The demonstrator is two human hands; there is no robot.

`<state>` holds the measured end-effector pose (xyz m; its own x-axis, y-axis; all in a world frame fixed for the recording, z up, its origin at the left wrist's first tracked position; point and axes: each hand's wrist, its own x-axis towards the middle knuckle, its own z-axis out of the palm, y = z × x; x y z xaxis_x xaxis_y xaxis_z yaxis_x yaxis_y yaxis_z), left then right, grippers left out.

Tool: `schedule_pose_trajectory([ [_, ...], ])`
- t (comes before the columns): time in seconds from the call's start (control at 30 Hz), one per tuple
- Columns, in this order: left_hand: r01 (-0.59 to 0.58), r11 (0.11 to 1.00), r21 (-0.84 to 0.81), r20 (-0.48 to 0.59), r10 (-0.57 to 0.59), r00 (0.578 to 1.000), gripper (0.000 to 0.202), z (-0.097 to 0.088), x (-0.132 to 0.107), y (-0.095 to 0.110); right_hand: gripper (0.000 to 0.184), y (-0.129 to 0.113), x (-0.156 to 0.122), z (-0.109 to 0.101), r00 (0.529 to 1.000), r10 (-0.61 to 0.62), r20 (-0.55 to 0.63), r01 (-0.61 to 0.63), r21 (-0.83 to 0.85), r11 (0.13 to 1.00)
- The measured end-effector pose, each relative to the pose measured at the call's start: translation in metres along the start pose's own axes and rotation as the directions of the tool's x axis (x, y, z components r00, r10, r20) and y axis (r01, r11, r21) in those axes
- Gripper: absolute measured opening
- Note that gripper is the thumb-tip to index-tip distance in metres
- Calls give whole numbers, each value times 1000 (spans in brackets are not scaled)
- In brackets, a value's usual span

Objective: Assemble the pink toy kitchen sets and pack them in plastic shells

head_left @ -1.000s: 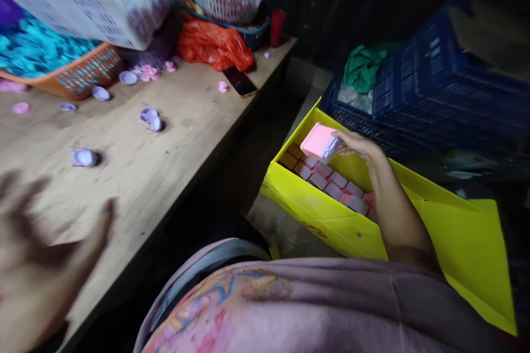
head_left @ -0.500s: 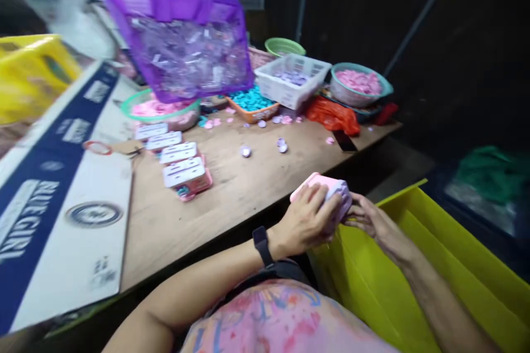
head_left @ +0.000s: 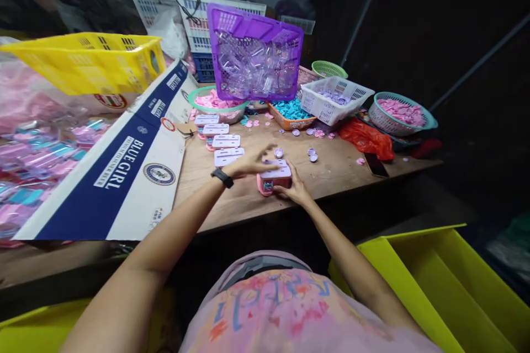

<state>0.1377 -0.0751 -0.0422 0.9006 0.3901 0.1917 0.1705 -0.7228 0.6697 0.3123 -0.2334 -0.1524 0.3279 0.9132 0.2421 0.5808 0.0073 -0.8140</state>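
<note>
A person is sitting at a wooden bench (head_left: 232, 207) with both bare hands on one pink box (head_left: 274, 177). The box is lying near the front edge of the bench, dead ahead of the person, with its white face pointing up. Its long axis is running from 9 o'clock to 3 o'clock.

The left hand (head_left: 248, 164), with a dark watch (head_left: 222, 177) on its wrist, is lying over the box's 10 o'clock corner. Its grip is apart, with the fingers spread flat and blurred. The right hand (head_left: 295, 190) is cupping the box's 5 o'clock corner, its grip closed against the near side.

Four more white-faced boxes (head_left: 226, 141) are lying in a row that is running away from the held box toward 11 o'clock, making five boxes in all. Three lilac caps (head_left: 311, 154) are lying loose just past the box, at 1 o'clock. More caps are lying farther off, too small to count.

Along the far edge of the bench, five containers are standing:
- at 12 o'clock, one purple basket (head_left: 254, 58), tilted and full of clear pieces
- at 11 o'clock, one green bowl (head_left: 194, 100) of pink pieces
- toward 2 o'clock, one orange basket (head_left: 292, 121), one white basket (head_left: 331, 113) and one teal basket (head_left: 375, 118)

One red bag (head_left: 366, 140) is lying at 2 o'clock. One flattened carton (head_left: 124, 171) is lying at 9 o'clock, with one yellow basket (head_left: 91, 60) hanging above it. One yellow bin (head_left: 414, 281) is standing below the bench at 4 o'clock.
</note>
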Motion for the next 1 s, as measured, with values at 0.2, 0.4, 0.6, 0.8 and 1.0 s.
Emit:
schedule_pose_trajectory([
  [0.2, 437, 808, 396, -309, -331, 892, 70, -55, 30, -45, 109, -6, 10, 17, 999, -33, -32, 33, -6, 999],
  [0.4, 556, 673, 487, -193, -538, 821, 71, -56, 29, -91, 109, 3, 56, 37, 994, -50, -97, 48, -19, 999],
  [0.6, 570, 649, 504, -208, -549, 810, 60, -63, 14, -108, 108, 4, 137, 66, 996, -32, -88, 31, -17, 999],
  [0.8, 583, 614, 532, -216, -568, 794, 61, -67, 1, -108, 108, 0, 220, 104, 997, -46, -69, 50, 46, 998],
  [1.0, 606, 592, 532, -235, -584, 777, 66, -55, -22, -108, 109, -11, 267, 152, 999, -52, -18, 53, 80, 995],
])
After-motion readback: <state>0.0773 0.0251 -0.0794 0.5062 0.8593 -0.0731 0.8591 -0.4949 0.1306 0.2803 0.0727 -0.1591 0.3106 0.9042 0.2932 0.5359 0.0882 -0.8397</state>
